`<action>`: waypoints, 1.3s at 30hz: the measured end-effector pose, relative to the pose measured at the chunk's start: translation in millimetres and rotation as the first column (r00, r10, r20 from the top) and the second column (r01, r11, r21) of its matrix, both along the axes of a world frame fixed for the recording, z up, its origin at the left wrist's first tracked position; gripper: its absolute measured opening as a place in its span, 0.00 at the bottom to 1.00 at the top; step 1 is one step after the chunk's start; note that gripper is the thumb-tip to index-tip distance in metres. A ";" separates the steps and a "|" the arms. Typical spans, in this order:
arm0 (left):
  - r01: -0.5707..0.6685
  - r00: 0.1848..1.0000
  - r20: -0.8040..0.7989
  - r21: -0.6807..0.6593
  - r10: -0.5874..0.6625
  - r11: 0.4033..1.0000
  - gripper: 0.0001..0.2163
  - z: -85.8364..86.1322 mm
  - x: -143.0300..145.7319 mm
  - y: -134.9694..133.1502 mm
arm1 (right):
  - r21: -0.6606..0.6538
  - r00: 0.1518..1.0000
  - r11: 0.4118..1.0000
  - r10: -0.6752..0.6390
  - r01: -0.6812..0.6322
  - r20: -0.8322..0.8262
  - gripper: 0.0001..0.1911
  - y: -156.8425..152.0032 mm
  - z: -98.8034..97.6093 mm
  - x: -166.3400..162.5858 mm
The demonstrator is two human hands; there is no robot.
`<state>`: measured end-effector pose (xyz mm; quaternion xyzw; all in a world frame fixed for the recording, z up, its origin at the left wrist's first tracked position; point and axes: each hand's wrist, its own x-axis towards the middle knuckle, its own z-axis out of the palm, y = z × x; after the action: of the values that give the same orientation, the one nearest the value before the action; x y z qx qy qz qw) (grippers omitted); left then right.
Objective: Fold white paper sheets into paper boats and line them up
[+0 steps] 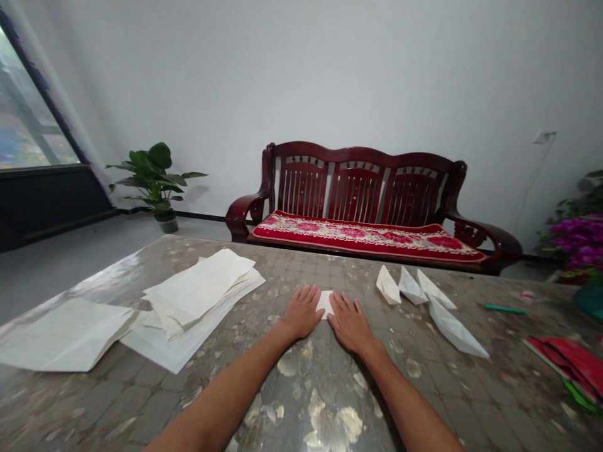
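You've got both palms down on the table (277, 408), with a small white folded paper (325, 302) lying flat between them, roughly mid-table and straight out in front of you. Your left hand (301, 312) covers its left edge, thumb reaching in over the paper, and your right hand (349, 320) does the same on the right side. As for your grip, neither hand is pinching or clutching anything: fingers pretty much straight, hands flat, just resting on the paper from above. Only the strip in the middle shows, so I can't tell how it's folded under your hands

Over to your left there's a messy stack of paper (200, 289), and nearer the left edge another bunch of sheets (61, 336), bent up a bit at one side. On your right you have four pointed folded paper shapes (456, 328), three side by side and the biggest one lying closer to you. Past those sit a teal pen-like stick (505, 309) and a red item (572, 361) with a dark strip across it, cut off by the view. Straight across the table is a dark red wooden sofa (355, 188) with a floral cover (362, 234) on the seat
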<state>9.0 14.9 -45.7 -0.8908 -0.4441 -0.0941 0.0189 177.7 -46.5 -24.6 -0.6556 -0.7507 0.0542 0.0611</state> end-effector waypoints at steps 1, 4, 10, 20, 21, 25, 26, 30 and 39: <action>-0.004 1.000 0.003 0.000 0.004 1.000 0.25 -0.5 -0.9 0.7 | -0.001 1.000 1.000 0.008 -0.008 0.002 0.30 -2.0 0.2 2.3; -0.013 1.000 0.012 0.001 0.013 1.000 0.26 -1.1 -3.7 3.8 | 0.001 0.999 0.999 0.034 -0.034 0.008 0.30 -10.0 0.2 8.4; -0.021 1.000 -0.012 -0.013 0.021 1.000 0.25 0.9 -11.2 16.4 | 0.053 0.997 0.997 0.065 -0.064 -0.030 0.29 -29.8 -5.1 17.3; 0.279 0.955 -0.071 -0.113 -0.288 0.953 0.23 13.7 -19.7 34.4 | 0.191 0.956 0.980 0.103 -0.051 -0.276 0.26 -0.4 -11.5 43.8; 0.301 0.948 -0.068 -0.128 -0.311 0.945 0.23 15.5 -20.1 35.3 | 0.196 0.956 0.977 0.131 -0.081 -0.261 0.25 1.7 -11.7 44.2; 0.354 0.932 -0.023 -0.160 -0.362 0.922 0.22 16.9 -20.5 38.6 | 0.230 0.956 0.961 0.205 -0.156 -0.210 0.23 6.1 -13.2 42.3; 0.363 0.930 -0.003 -0.172 -0.369 0.916 0.22 15.8 -20.4 39.6 | 0.246 0.954 0.955 0.219 -0.167 -0.203 0.22 7.1 -13.6 41.5; 0.363 0.930 0.136 -0.194 -0.342 0.911 0.21 11.5 -20.6 40.6 | 0.288 0.943 0.936 0.265 -0.202 -0.199 0.21 12.1 -14.0 37.3; 0.215 0.924 0.339 -0.078 -0.177 0.974 0.19 22.6 -27.4 -8.2 | 0.296 0.967 0.943 0.205 -0.154 -0.153 0.11 6.8 -1.9 28.5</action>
<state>-18.4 6.7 -23.1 -0.9020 -0.3544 -0.2176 -0.1159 206.2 -39.7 -26.5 -0.5611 -0.7988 0.0114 0.2168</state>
